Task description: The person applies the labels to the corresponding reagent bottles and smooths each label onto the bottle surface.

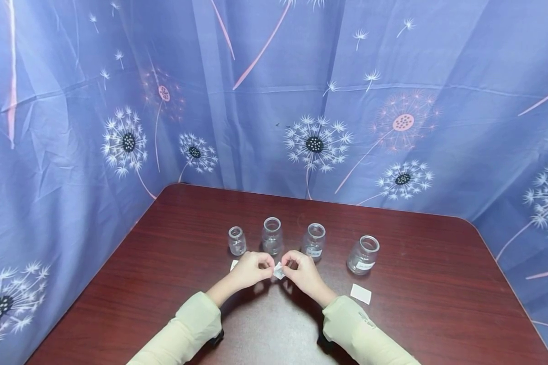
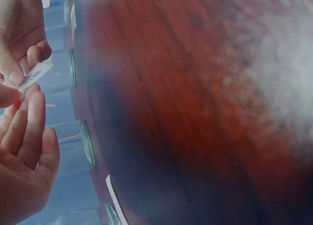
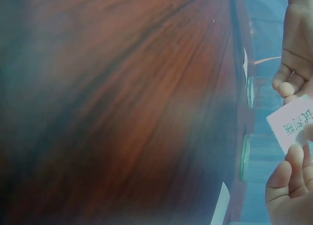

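Observation:
A small white paper label (image 1: 279, 271) with dark writing is held between both hands above the table. My left hand (image 1: 251, 267) pinches its left edge between thumb and fingers, and my right hand (image 1: 303, 274) pinches its right edge. In the right wrist view the written face of the label (image 3: 289, 123) shows, tilted. Just beyond the hands stand a clear glass jar (image 1: 272, 236) without a visible label and a glass jar (image 1: 314, 242) with a white label on its front.
A smaller glass jar (image 1: 237, 241) stands at left, and another labelled jar (image 1: 363, 255) at right. One white paper piece (image 1: 361, 293) lies near the right forearm; another (image 1: 234, 264) is partly hidden by the left hand. A blue dandelion-print curtain (image 1: 255, 126) hangs behind the brown table (image 1: 438, 284).

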